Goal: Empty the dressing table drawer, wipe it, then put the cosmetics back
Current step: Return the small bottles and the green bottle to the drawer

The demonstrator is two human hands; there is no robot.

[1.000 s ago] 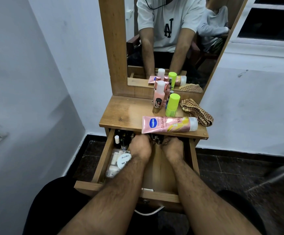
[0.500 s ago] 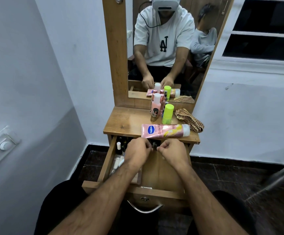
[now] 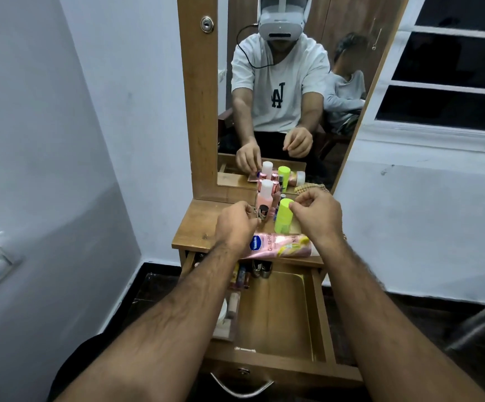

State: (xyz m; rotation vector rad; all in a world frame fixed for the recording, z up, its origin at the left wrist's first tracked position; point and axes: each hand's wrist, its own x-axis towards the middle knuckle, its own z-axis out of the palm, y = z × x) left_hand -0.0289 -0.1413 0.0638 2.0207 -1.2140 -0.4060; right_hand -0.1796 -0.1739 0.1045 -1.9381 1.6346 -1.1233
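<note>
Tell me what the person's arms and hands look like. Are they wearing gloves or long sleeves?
No gloves and no long sleeves. The left hand and right hand are bare, and so are both hairy forearms. No rings, watch or bracelets show. In the mirror you can see short white T-shirt sleeves ending above the elbows.

Dim, even indoor light, wide-angle bend at the edges.
Around the tall wood-framed mirror (image 3: 279, 91) the white walls curve outward; soft glare sits on the open wooden drawer's floor (image 3: 276, 309) below it; both hands look slightly blurred.
</note>
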